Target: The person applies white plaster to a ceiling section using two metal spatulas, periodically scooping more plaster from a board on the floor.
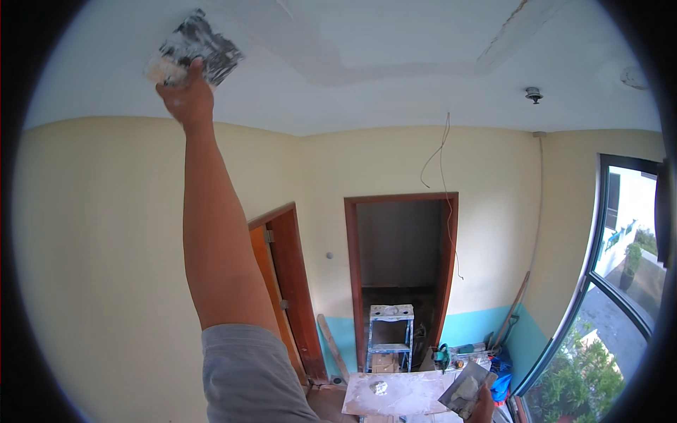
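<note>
Room: cream walls (106,247) with a light blue band (465,324) low down, and above them a white ceiling (282,99) with greyish smoothed strips.
Left hand: the left hand (187,102) is raised high on a straight arm, at the upper left; it is bent closed on a blade, with the thumb pressed along its face.
Wide blade: this wide blade (211,53) is just beyond the fingers, above the hand, and seems to lie nearly flat against the ceiling; its dark face is smeared with white.
Right hand: the right hand (484,409) is low at the lower right, partly cut by the edge; it is curled around the near side of a flat plate.
Flat plate: the grey flat plate (450,398) reaches out to the left of this hand, and a lump of pale filler (465,388) sits on it.
Board: to the left of the plate is a pale board (409,398) with a white blob (380,388).
Doorway: a stepladder (391,310) stands before the brown door frame (351,282).
Right side: a tall window (613,310) shows green plants (582,374).
</note>
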The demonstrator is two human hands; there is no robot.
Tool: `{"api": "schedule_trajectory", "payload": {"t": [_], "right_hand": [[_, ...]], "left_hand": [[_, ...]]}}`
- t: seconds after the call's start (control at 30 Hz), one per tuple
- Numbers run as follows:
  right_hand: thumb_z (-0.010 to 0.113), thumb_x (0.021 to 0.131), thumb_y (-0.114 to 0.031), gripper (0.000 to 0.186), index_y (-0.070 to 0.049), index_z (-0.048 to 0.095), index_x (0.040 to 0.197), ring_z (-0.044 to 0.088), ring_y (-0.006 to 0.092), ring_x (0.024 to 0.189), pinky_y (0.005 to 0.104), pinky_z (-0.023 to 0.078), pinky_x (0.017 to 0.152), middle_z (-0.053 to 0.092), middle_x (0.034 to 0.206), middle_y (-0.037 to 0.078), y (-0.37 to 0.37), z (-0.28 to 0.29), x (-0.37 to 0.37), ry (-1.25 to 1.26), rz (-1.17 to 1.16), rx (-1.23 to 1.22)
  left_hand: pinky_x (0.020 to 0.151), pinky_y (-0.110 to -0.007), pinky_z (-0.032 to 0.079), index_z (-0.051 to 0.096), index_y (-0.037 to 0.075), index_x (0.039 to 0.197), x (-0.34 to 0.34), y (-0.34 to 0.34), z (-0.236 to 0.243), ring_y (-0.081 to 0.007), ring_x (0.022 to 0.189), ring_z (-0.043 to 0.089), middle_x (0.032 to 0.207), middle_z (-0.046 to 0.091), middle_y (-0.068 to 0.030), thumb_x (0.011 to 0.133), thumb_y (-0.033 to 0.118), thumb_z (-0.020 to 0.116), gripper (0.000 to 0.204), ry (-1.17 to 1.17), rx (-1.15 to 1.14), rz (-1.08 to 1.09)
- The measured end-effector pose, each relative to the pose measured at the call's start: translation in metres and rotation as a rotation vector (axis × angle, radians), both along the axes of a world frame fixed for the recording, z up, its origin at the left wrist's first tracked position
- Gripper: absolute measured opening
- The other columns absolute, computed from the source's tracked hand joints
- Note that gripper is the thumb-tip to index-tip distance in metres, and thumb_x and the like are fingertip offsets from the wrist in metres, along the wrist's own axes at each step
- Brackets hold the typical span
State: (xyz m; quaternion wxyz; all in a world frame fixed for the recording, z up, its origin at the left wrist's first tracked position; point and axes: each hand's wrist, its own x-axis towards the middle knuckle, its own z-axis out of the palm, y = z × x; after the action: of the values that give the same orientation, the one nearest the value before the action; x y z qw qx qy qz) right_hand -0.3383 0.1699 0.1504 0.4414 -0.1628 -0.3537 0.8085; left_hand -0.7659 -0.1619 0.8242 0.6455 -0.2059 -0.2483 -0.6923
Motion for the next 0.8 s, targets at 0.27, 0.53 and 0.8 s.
{"api": "schedule_trajectory", "payload": {"t": [0.27, 0.53, 0.8], "right_hand": [[0.049, 0.097, -0.036, 0.046, -0.007, 0.047, 0.133, 0.063, 0.0245, 0.086, 0.0386, 0.058, 0.066, 0.058, 0.114, 0.01, 0.0, -0.007, 0.0, -0.084, -0.082, -0.048], [0.051, 0.097, -0.033, 0.036, -0.007, 0.056, 0.121, 0.06, 0.0165, 0.064, 0.0296, 0.052, 0.047, 0.058, 0.087, 0.003, -0.013, -0.007, 0.006, -0.17, -0.018, -0.121], [0.049, 0.098, -0.033, 0.036, -0.01, 0.055, 0.124, 0.052, 0.0122, 0.052, 0.0254, 0.045, 0.039, 0.051, 0.072, 0.0, 0.002, -0.036, 0.006, -0.151, -0.058, 0.049]], "left_hand": [[0.07, -0.045, 0.048, 0.058, 0.005, 0.103, 0.025, 0.031, 0.0, -0.0328, 0.081, 0.061, 0.091, 0.061, -0.0095, 0.074, 0.018, 0.075, 0.036, 0.343, -0.201, 0.971], [0.07, -0.043, 0.048, 0.056, 0.004, 0.105, 0.091, 0.008, 0.015, -0.0324, 0.082, 0.062, 0.093, 0.064, -0.0107, 0.073, 0.02, 0.077, 0.041, 0.189, -0.164, 1.05], [0.076, -0.044, 0.051, 0.058, -0.004, 0.103, 0.137, -0.08, 0.036, -0.0406, 0.088, 0.063, 0.093, 0.066, -0.0213, 0.078, 0.039, 0.074, 0.052, 0.289, -0.045, 1.16]]}}
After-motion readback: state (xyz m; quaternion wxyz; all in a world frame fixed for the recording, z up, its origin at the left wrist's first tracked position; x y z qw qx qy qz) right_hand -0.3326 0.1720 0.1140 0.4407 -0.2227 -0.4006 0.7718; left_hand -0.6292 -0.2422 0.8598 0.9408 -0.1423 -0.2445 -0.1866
